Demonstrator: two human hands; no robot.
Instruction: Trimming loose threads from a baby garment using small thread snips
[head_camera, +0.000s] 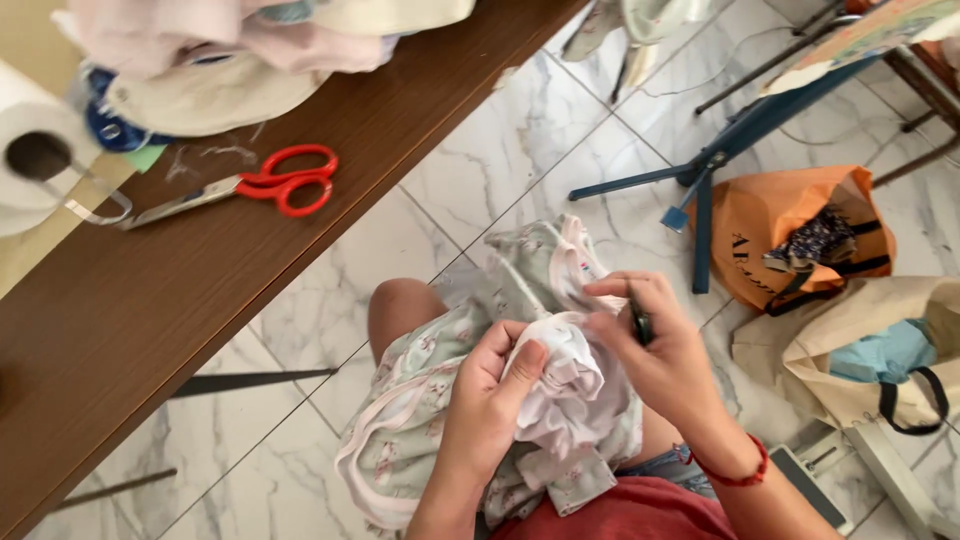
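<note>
A pale green patterned garment (430, 400) with pink trim lies bunched on my lap. My left hand (490, 400) grips a gathered white part of it (565, 375), thumb pressed on top. My right hand (655, 345) pinches a small dark tool (641, 323) between its fingers, right against the white fabric. A red cord bracelet (740, 472) circles my right wrist. My bare knee (400, 310) shows above the garment.
A brown wooden table (150, 300) on the left holds red-handled scissors (270, 185), a white paper roll (35, 150) and stacked fabrics (230, 50). On the marble floor stand an orange bag (790, 235), a beige bag (870, 350) and blue metal legs (700, 180).
</note>
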